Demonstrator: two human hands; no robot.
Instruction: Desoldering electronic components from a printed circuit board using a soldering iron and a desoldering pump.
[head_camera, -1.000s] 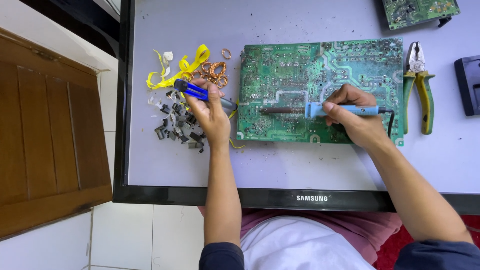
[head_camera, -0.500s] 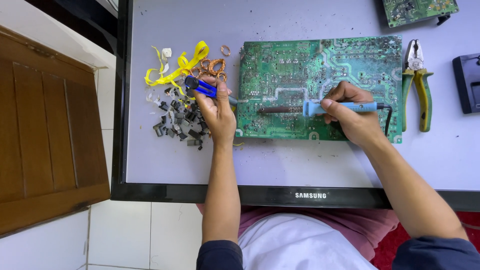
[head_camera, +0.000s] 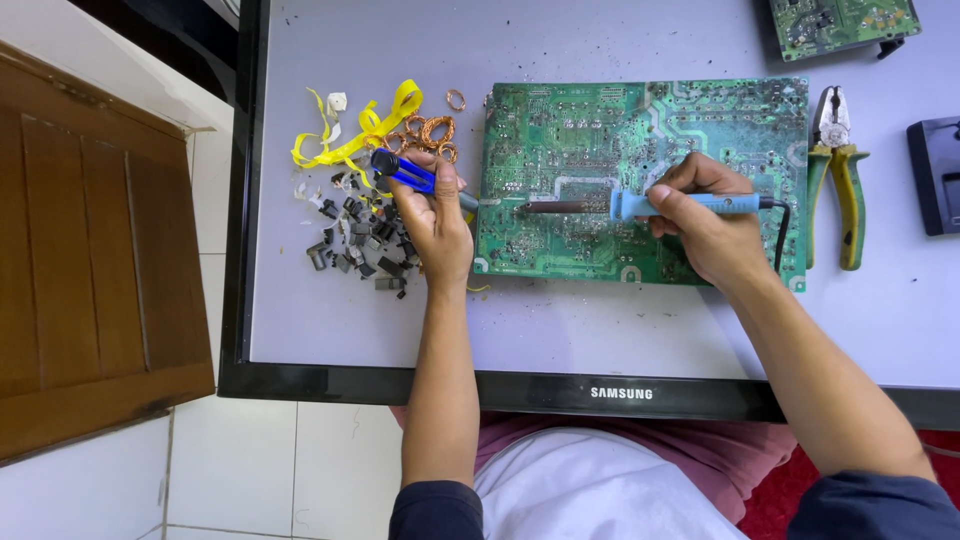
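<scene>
Since a moment ago, both hands have barely shifted. Left hand stays closed around a blue-handled tool, its tip at the edge of the green circuit board. Right hand grips a light-blue soldering iron, laid across the board's middle. Beside the left hand lie dark small parts, copper coils and yellow tape. Yellow-green pliers sit right. All rests on a pale grey panel framed in black, above white floor tiles and a brown wooden door.

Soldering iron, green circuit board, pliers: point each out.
soldering iron (head_camera: 690, 204), head view, light-blue handle.
green circuit board (head_camera: 600, 130), head view, bare upper middle.
pliers (head_camera: 848, 200), head view, right green-yellow grip.
</scene>
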